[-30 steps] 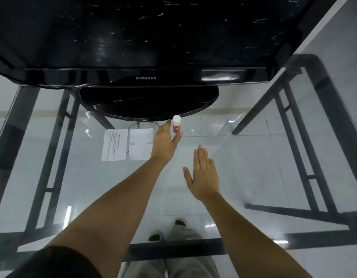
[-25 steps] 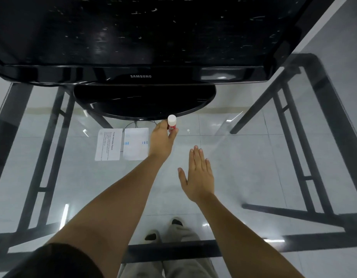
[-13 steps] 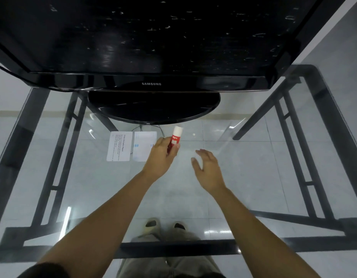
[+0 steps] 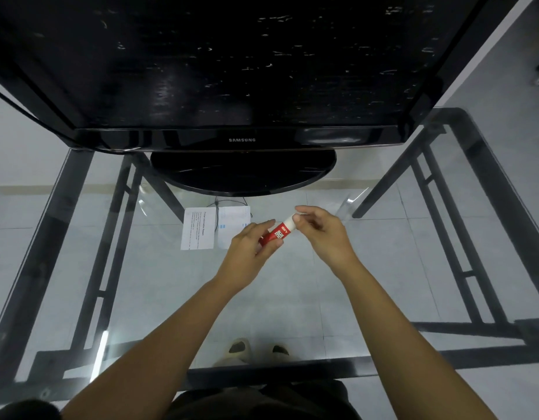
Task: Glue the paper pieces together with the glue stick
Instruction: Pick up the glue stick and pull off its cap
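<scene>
A red glue stick [image 4: 277, 234] with a white cap is held tilted above the glass table. My left hand [image 4: 250, 253] grips its red body. My right hand [image 4: 321, 231] pinches the white cap end between thumb and fingers. Two small paper pieces lie flat side by side on the glass just left of my hands: a white printed slip [image 4: 198, 228] and a paler one with blue marks [image 4: 231, 225], whose right edge my left hand partly hides.
A black Samsung monitor [image 4: 241, 86] stands on its round base [image 4: 242, 174] right behind the papers. The glass table [image 4: 171, 298] has a black metal frame, and the tiled floor and my feet show through it.
My left hand lifted the glue stick off the table and drew it nearer, tilting it. My right hand rose from flat on the glass and took hold of the cap end.
</scene>
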`<state>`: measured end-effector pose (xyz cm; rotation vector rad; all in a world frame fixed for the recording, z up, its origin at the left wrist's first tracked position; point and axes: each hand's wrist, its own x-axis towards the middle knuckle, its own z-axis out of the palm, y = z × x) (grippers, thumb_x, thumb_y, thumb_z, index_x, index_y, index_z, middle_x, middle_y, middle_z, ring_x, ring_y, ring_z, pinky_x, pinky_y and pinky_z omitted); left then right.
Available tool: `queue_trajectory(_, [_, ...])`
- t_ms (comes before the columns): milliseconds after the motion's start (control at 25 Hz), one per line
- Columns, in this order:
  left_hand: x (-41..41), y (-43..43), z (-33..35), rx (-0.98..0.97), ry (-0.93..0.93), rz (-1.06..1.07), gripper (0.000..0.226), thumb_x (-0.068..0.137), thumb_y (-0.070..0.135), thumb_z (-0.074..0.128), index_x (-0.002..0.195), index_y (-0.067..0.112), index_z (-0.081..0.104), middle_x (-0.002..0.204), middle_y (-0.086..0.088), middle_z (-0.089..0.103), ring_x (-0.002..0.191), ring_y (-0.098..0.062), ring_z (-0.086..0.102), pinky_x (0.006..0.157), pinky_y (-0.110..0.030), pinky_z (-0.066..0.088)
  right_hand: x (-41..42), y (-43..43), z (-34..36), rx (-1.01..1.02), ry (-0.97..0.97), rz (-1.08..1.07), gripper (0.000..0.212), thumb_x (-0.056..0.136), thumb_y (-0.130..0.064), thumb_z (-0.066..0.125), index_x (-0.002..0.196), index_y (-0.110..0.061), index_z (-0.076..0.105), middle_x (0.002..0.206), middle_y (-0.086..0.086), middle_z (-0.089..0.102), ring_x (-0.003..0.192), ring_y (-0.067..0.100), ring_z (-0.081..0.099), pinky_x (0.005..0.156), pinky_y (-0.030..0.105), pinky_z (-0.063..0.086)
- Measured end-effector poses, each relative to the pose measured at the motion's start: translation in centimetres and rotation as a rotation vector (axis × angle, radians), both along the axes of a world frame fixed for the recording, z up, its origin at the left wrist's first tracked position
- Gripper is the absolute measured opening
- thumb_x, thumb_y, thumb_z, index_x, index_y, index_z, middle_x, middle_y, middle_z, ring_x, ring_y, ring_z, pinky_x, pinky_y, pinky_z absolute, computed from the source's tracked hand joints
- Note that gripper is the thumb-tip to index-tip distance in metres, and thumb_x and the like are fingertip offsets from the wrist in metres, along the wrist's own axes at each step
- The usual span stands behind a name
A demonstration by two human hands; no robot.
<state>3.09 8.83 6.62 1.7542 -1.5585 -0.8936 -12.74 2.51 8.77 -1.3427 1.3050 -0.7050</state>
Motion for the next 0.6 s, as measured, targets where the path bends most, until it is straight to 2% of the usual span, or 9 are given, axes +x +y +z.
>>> queue_trajectory(120, [0.3, 0.3, 0.3, 0.011, 0.184, 0.059, 0.031, 0.086, 0.038, 0.058, 0.114, 0.026, 0.057, 0.099, 0.011, 0.06, 0.09, -0.007, 0.056, 0.071, -0.008, 0.044, 0.1, 0.1, 0.2, 0.019, -0.046, -0.025, 0.019, 0.086, -0.027, 0.062, 0.104, -0.02, 0.065, 0.1, -0.002, 0.066, 0.095, 0.008, 0.061, 0.08, 0.014, 0.046])
queue_trajectory(240, [0.0, 0.5, 0.5, 0.045, 0.333, 0.113, 0.019, 0.085, 0.035, 0.061, 0.103, 0.033, 0.059, 0.098, 0.013, 0.063, 0.094, -0.013, 0.059, 0.078, -0.023, 0.05, 0.2, 0.3, 0.1, 0.02, -0.076, -0.073, 0.019, 0.087, -0.029, 0.061, 0.104, -0.021, 0.065, 0.1, -0.006, 0.065, 0.096, 0.008, 0.061, 0.077, 0.012, 0.045])
queue_trajectory(360, [-0.2, 0.5, 0.6, 0.035, 0.355, 0.124, 0.015, 0.084, 0.032, 0.063, 0.099, 0.035, 0.061, 0.096, 0.014, 0.065, 0.092, -0.013, 0.06, 0.08, -0.03, 0.05, 0.2, 0.7, -0.3, 0.034, -0.08, -0.085, 0.027, 0.085, -0.035, 0.062, 0.107, -0.019, 0.064, 0.102, -0.002, 0.066, 0.096, 0.01, 0.061, 0.08, 0.015, 0.045])
queue_trajectory(520, [0.0, 0.1, 0.1, 0.096, 0.375, 0.098, 0.025, 0.085, 0.033, 0.062, 0.107, 0.02, 0.063, 0.101, 0.001, 0.066, 0.094, -0.021, 0.061, 0.086, -0.039, 0.051, 0.4, 0.5, -0.6, 0.003, -0.056, -0.113, 0.008, 0.085, -0.034, 0.062, 0.091, -0.03, 0.065, 0.09, -0.015, 0.065, 0.087, 0.004, 0.061, 0.07, 0.008, 0.044])
queue_trajectory(600, [0.7, 0.3, -0.5, 0.131, 0.366, 0.097, 0.025, 0.085, 0.031, 0.062, 0.107, 0.019, 0.063, 0.102, 0.001, 0.066, 0.098, -0.021, 0.06, 0.086, -0.036, 0.049, -0.1, -0.6, -0.5, -0.015, -0.071, -0.238, 0.007, 0.087, -0.035, 0.06, 0.09, -0.032, 0.066, 0.089, -0.017, 0.064, 0.087, 0.001, 0.06, 0.074, 0.011, 0.042])
